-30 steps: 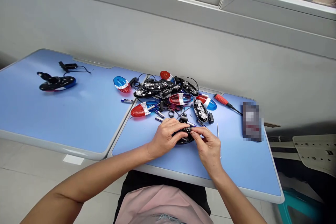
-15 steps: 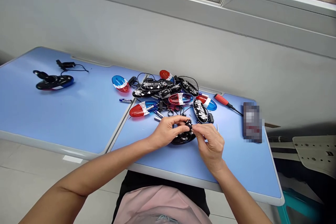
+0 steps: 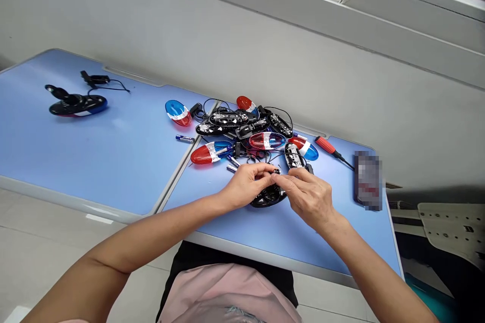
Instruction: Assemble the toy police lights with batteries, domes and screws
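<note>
Just above a black oval base [image 3: 268, 199] near the table's front edge, my left hand [image 3: 248, 184] pinches a small black clamp-like part [image 3: 276, 172] between thumb and fingertips. My right hand [image 3: 311, 196] comes in from the right, its fingertips pressed together against the same part; whatever they hold is hidden. Behind the hands lies a pile of black oval housings [image 3: 229, 119] with cables. Among them are red-and-blue light covers, one cover [image 3: 212, 152] at the left front and another [image 3: 267, 141] in the middle. Batteries [image 3: 185, 139] lie at the left of the pile.
A red-handled screwdriver [image 3: 326, 145] lies right of the pile, beside a blurred dark object [image 3: 367, 179]. On the left table [image 3: 125, 161] sits an assembled unit [image 3: 78, 104] with a cabled black piece [image 3: 94, 79]. The wall [image 3: 189, 50] rises behind.
My right hand has turned over, its back now more on top, and its fingers have shifted around the small part. My left hand keeps its pinch. The whole view has shifted slightly.
</note>
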The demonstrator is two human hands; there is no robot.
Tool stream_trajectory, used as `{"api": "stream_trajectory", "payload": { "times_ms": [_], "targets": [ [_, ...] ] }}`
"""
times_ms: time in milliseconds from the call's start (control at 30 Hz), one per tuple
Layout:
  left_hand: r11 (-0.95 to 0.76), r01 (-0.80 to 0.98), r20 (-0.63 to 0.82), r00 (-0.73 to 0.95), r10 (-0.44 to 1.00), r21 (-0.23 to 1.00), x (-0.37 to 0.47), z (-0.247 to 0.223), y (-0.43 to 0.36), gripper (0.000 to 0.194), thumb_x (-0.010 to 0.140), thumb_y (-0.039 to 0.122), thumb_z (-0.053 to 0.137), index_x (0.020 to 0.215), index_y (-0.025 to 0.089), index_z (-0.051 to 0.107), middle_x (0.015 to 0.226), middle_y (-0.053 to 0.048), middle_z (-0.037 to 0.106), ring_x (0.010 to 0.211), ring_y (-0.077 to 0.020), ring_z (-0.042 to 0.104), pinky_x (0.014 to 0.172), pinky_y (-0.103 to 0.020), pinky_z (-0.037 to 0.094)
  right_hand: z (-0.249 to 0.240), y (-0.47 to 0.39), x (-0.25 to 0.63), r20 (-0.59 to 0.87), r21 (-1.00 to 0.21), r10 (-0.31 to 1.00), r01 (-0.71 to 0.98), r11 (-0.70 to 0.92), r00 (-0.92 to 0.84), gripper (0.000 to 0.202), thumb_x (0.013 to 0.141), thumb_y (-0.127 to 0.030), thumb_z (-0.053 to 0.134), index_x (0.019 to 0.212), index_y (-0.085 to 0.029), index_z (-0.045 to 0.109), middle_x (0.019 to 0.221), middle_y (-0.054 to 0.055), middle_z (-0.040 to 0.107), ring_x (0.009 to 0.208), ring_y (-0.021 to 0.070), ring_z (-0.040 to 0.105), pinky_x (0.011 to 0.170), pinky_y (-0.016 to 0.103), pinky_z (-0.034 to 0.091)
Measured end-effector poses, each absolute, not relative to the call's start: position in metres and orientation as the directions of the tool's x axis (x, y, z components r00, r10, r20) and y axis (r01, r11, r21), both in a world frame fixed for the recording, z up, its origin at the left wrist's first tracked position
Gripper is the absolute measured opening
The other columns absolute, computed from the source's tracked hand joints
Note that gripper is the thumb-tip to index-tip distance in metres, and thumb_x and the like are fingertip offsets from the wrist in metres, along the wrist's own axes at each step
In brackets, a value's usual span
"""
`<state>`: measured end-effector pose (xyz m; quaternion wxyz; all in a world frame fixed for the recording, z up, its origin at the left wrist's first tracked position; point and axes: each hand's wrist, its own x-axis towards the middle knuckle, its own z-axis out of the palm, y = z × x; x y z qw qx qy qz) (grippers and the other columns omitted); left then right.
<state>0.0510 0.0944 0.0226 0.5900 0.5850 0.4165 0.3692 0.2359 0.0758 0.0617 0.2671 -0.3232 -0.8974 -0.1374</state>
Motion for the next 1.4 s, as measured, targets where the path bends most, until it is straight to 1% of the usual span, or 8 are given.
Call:
{"api": "stream_trajectory", "payload": {
  "times_ms": [400,633,733,833,967,1067,1267,1400],
  "targets": [
    [0.030,0.039,-0.043,0.379,0.925,0.999,0.049,0.019,0.097,0.028,0.084,0.031,0.062,0.103,0.013,0.072,0.089,-0.005,0.075,0.078,-0.0179,0.067,0.069,-0.025,0.051,0.077,0.092,0.234,0.431,0.236,0.400,0.529,0.815,-0.809,0.032,0.091,0.001,0.045,0.109,-0.016,0.065,0.075,0.001,0.071,0.088,0.0142,0.060,0.061,0.027,0.036],
    [0.092,-0.025,-0.074,0.414,0.907,0.995,0.047,0.019,0.098,0.029,0.082,0.033,0.067,0.103,0.013,0.072,0.092,-0.006,0.075,0.082,-0.0193,0.069,0.074,-0.027,0.053,0.082,0.098,0.238,0.331,0.171,0.414,0.485,0.858,-0.848,0.042,0.088,0.004,0.040,0.115,-0.018,0.062,0.079,0.001,0.070,0.088,0.0138,0.060,0.062,0.027,0.036],
    [0.120,-0.036,-0.094,0.418,0.904,0.992,0.047,0.019,0.099,0.030,0.082,0.032,0.067,0.103,0.012,0.073,0.091,-0.007,0.076,0.082,-0.0198,0.070,0.075,-0.028,0.054,0.083,0.099,0.239,0.307,0.119,0.435,0.487,0.865,-0.847,0.035,0.092,-0.002,0.042,0.116,-0.019,0.062,0.079,0.002,0.069,0.087,0.0142,0.059,0.062,0.026,0.037],
    [0.132,-0.033,-0.107,0.411,0.905,0.991,0.047,0.019,0.100,0.029,0.081,0.025,0.065,0.105,0.012,0.073,0.096,-0.007,0.077,0.085,-0.0209,0.071,0.078,-0.029,0.055,0.084,0.098,0.237,0.266,0.153,0.415,0.463,0.873,-0.870,0.030,0.094,-0.008,0.045,0.119,-0.016,0.060,0.082,0.004,0.069,0.090,0.0165,0.056,0.063,0.028,0.037],
    [0.050,0.012,-0.050,0.396,0.917,0.999,0.046,0.020,0.099,0.031,0.080,0.016,0.059,0.109,0.013,0.072,0.102,-0.006,0.077,0.091,-0.0216,0.071,0.082,-0.030,0.055,0.088,0.094,0.230,0.216,0.338,0.332,0.390,0.857,-0.918,0.029,0.095,-0.003,0.042,0.114,-0.011,0.062,0.083,0.006,0.066,0.087,0.0182,0.051,0.064,0.032,0.033],
    [-0.055,0.091,0.019,0.364,0.931,0.994,0.046,0.022,0.097,0.034,0.082,0.014,0.055,0.111,0.015,0.072,0.103,-0.005,0.077,0.091,-0.0211,0.070,0.082,-0.029,0.054,0.090,0.094,0.228,0.201,0.410,0.310,0.367,0.835,-0.929,0.030,0.095,-0.003,0.040,0.112,-0.011,0.062,0.087,0.007,0.065,0.084,0.0182,0.050,0.066,0.033,0.032],
    [-0.138,0.155,0.075,0.357,0.931,0.978,0.043,0.024,0.096,0.034,0.084,0.014,0.055,0.114,0.015,0.071,0.109,-0.005,0.075,0.095,-0.0212,0.070,0.087,-0.030,0.052,0.089,0.103,0.229,0.178,0.351,0.289,0.335,0.874,-0.941,0.033,0.096,-0.003,0.037,0.124,-0.008,0.055,0.076,0.005,0.063,0.083,0.0195,0.049,0.068,0.034,0.034],
    [-0.122,0.107,0.077,0.355,0.932,0.987,0.042,0.021,0.097,0.033,0.083,0.015,0.057,0.114,0.013,0.071,0.110,-0.007,0.075,0.097,-0.0214,0.069,0.088,-0.029,0.052,0.090,0.103,0.228,0.157,0.347,0.268,0.307,0.886,-0.951,0.034,0.096,-0.004,0.039,0.128,-0.007,0.051,0.088,0.007,0.068,0.094,0.0201,0.052,0.074,0.035,0.039]
  ]
}}
